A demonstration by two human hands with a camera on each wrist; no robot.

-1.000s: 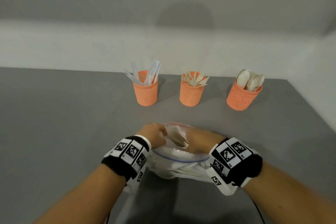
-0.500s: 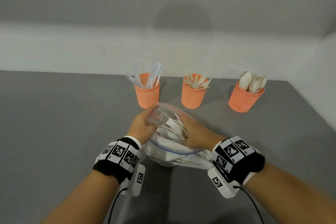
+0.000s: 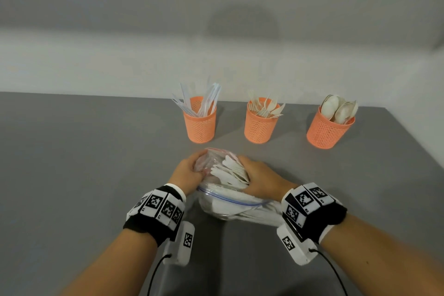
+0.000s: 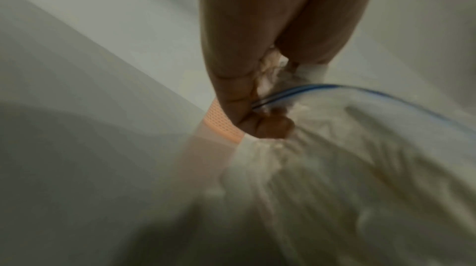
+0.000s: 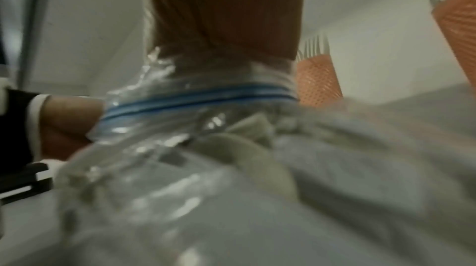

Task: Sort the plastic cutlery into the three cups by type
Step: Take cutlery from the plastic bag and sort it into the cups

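Three orange mesh cups stand in a row at the back: the left cup (image 3: 200, 127) holds knives (image 3: 206, 101), the middle cup (image 3: 259, 127) forks (image 3: 266, 107), the right cup (image 3: 326, 132) spoons (image 3: 338, 108). In front of them a clear zip bag (image 3: 228, 206) of white cutlery (image 3: 230, 170) lies between my hands. My left hand (image 3: 187, 170) pinches the crumpled plastic by the blue zip strip (image 4: 296, 90). My right hand (image 3: 259, 180) curls round the bag's right side, with plastic lying over its palm (image 5: 224, 15). Fingertips of both hands are hidden.
The grey table (image 3: 84, 163) ends at a white wall at the back and has an edge at the right (image 3: 418, 142). The middle cup (image 5: 316, 81) and right cup (image 5: 458, 26) show beyond the bag in the right wrist view.
Both hands carried the bag forward toward the cups and bunched it up. In the last half second they settled slightly back and lower.
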